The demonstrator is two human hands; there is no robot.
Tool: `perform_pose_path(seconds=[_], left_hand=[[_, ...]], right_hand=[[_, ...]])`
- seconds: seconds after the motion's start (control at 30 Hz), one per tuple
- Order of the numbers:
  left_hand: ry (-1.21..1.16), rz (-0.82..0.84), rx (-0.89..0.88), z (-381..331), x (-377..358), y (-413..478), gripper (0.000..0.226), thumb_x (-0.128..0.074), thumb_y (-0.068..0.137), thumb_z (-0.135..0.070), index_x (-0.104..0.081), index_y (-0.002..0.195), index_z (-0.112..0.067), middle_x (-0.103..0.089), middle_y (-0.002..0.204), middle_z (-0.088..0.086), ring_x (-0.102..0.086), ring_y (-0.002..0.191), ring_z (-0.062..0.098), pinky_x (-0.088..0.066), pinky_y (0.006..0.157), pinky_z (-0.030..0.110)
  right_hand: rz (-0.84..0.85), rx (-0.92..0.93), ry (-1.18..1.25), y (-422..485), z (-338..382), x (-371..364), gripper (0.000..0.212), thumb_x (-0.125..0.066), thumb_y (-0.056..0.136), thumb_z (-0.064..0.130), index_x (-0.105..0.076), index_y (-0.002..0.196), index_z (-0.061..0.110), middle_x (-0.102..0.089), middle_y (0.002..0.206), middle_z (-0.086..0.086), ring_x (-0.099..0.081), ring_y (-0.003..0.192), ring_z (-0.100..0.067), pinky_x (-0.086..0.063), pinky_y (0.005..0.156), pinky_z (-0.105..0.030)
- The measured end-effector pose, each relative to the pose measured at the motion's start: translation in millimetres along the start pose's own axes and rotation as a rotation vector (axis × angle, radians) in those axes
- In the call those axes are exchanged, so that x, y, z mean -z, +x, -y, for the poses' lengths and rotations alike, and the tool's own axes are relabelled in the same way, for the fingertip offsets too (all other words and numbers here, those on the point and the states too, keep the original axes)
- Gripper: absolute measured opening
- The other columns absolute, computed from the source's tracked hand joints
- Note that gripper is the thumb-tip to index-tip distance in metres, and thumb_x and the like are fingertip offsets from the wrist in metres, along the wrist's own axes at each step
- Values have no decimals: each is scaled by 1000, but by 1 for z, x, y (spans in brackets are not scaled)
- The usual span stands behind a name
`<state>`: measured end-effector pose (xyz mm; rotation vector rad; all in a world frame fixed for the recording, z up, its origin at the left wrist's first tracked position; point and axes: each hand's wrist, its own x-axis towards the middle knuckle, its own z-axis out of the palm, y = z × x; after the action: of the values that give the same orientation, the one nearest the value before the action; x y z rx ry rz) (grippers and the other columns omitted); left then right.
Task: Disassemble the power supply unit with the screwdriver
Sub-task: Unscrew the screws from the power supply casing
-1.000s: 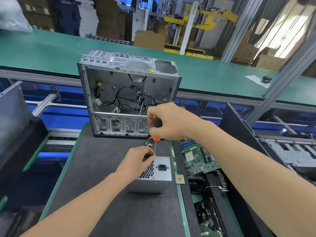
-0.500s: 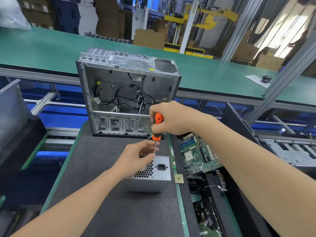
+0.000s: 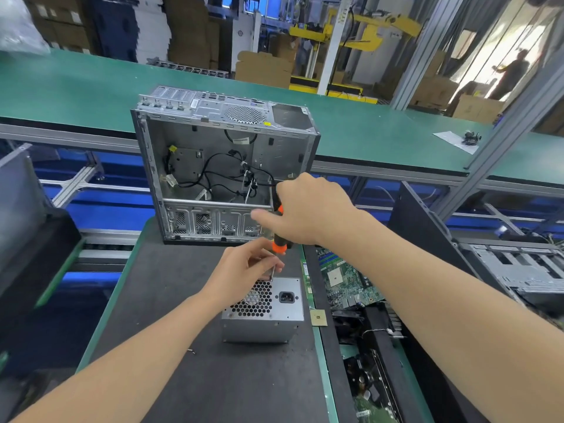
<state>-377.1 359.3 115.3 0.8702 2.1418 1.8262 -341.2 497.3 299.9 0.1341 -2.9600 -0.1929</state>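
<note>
With our right hand (image 3: 308, 212) gripping the screwdriver (image 3: 279, 246) and our left hand (image 3: 244, 270) seemingly pinching its shaft, we risk the tip slipping off the power supply (image 3: 271, 312) near the bench's (image 3: 183, 377) right edge and jabbing us.

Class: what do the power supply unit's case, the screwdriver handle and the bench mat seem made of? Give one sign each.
Power supply unit case: likely sheet steel, dull silver, punched hexagonal vents. Screwdriver handle: probably plastic or rubber, orange and black, matte. Bench mat: seemingly dark rubber, flat and unshiny.
</note>
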Motion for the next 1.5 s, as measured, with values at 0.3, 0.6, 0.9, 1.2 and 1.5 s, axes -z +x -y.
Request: perform_pose_path(seconds=[0.3, 0.6, 0.9, 1.2, 1.5], left_hand=[[77, 8, -24, -5, 6, 0, 20, -65, 103, -24, -69, 116, -39, -80, 103, -12, -75, 98, 9, -58, 90, 33], [-30, 15, -36, -21, 8, 7, 30, -66, 95, -57, -70, 117, -36, -80, 106, -6, -77, 100, 19, -61, 90, 52], [26, -9, -18, -21, 4, 10, 19, -68, 92, -54, -69, 108, -44, -81, 96, -11, -77, 89, 12, -60, 85, 39], [423, 95, 50, 3, 17, -1, 21, -80, 87, -24, -77, 107, -31, -75, 96, -19, -69, 92, -2, -56, 89, 24], [643, 85, -53, 12, 8, -5, 9, -73, 96, -30, -78, 102, -26, -71, 100, -18, -66, 84, 0, -57, 81, 27]], right_hand=[[194, 93, 175, 9, -8, 2, 26, -61, 95, 43, -54, 100, 18, -53, 85, -2, -52, 70, -24, -33, 52, -30], [315, 288, 377, 6, -14, -1, 19, -63, 85, 21, -53, 98, 30, -45, 100, 7, -46, 84, -3, -30, 60, -23], [-47, -44, 1, 3, 11, -9, 59, -42, 93, 74, -40, 77, 17, -33, 69, 2, -34, 55, -19, -20, 47, -28], [208, 110, 271, 7, -6, -4, 13, -68, 89, 28, -58, 93, 21, -56, 85, 5, -60, 81, -23, -37, 52, -27], [270, 180, 325, 2, -8, 2, 31, -79, 75, 16, -59, 97, 27, -54, 81, 17, -53, 73, 0, -29, 47, -17]])
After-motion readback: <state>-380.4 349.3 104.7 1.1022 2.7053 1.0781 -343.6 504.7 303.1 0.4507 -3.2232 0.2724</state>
